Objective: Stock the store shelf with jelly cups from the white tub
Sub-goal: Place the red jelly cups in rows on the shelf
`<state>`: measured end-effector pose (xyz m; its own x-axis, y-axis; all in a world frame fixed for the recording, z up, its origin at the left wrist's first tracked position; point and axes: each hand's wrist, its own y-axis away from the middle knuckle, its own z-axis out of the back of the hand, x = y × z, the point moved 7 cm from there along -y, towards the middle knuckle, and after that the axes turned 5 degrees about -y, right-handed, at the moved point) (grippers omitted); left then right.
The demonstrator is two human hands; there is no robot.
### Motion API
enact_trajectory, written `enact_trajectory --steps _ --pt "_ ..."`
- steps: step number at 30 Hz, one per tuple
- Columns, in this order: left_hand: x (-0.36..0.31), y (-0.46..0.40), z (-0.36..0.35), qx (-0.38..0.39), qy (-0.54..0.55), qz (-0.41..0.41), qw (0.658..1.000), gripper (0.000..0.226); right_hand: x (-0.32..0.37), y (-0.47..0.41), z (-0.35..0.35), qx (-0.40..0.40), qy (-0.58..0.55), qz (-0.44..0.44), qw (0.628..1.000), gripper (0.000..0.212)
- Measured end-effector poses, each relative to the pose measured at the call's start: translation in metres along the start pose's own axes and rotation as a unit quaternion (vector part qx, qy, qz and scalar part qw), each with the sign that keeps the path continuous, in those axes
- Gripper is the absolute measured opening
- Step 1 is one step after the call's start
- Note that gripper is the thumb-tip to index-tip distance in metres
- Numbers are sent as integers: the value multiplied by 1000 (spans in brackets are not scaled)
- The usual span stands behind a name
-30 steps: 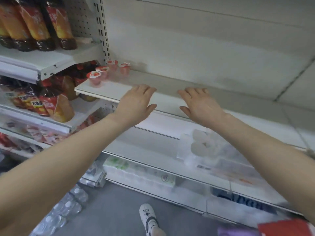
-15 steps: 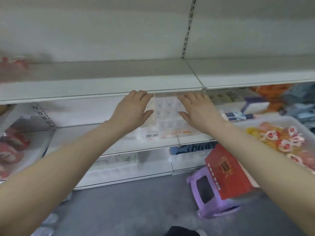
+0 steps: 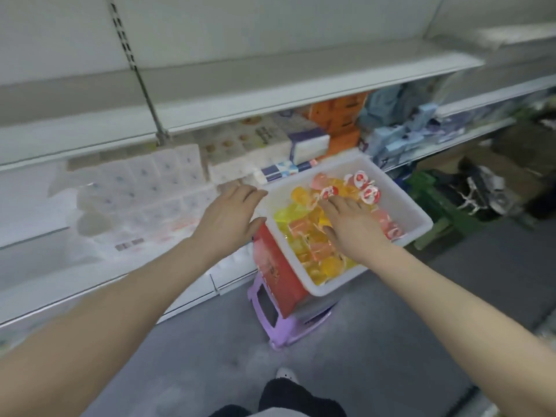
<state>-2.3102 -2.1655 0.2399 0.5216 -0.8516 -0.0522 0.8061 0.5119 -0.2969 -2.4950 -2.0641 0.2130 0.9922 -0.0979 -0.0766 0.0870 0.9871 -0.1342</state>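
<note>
A white tub [image 3: 416,215] holds several jelly cups [image 3: 304,233] in yellow, orange and pink, some with red-and-white lids. The tub rests on a red box [image 3: 278,272] set on a purple stool [image 3: 270,323]. My right hand [image 3: 352,227] lies palm down over the cups inside the tub, fingers spread and straight. My left hand [image 3: 231,218] hovers just left of the tub's rim, fingers extended, holding nothing. The white shelf [image 3: 210,94] above runs across the view with bare boards.
Packs of toilet paper [image 3: 138,200] and tissue boxes [image 3: 307,142] fill the lower shelf behind the tub. Orange boxes and blue packs sit further right. A green stool [image 3: 436,206] and dark clutter stand on the grey floor at right. My shoe [image 3: 285,376] shows below.
My view has swung right from the shelf with the placed cups to the tub. Both hands came down from the shelf edge; the right one now lies on the cups.
</note>
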Motion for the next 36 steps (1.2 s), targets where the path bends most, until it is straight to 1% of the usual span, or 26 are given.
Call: enact_trajectory --steps 3,6,9,12,14,17,19,22,27,29,33,36 --pt "-40 -31 -32 17 20 -9 1000 51 -70 21 -27 43 -31 -65 996 60" --pt "-72 -54 -64 42 44 -8 998 51 -132 37 -52 96 -63 -133 984 55" --pt "-98 -73 -92 67 54 -19 996 52 -183 44 -68 102 -86 -176 975 51" --pt "-117 -90 -115 85 61 -22 994 50 -213 35 -84 97 -117 -196 969 48" --pt "-125 -98 -132 104 58 -23 993 49 -220 25 -97 116 -131 -202 964 48" --pt "-132 -108 -155 141 62 -18 988 51 -220 15 -121 175 -134 -205 954 48" --pt "-138 -113 -166 156 57 -18 986 53 -217 13 -134 189 -153 -209 947 47" --pt "-145 -118 -178 170 39 -18 985 53 -219 13 -141 160 -190 -227 942 44" --pt "-146 -116 -202 212 53 -13 976 52 -225 22 -141 119 -238 -250 931 39" --pt "-144 -114 -207 215 67 -4 974 51 -227 25 -140 108 -255 -256 926 38" --pt "-143 -116 -209 211 110 4 971 41 -226 29 -137 88 -287 -267 916 35" --pt "-146 -116 -207 218 136 7 966 35 -220 29 -135 78 -304 -257 914 38"
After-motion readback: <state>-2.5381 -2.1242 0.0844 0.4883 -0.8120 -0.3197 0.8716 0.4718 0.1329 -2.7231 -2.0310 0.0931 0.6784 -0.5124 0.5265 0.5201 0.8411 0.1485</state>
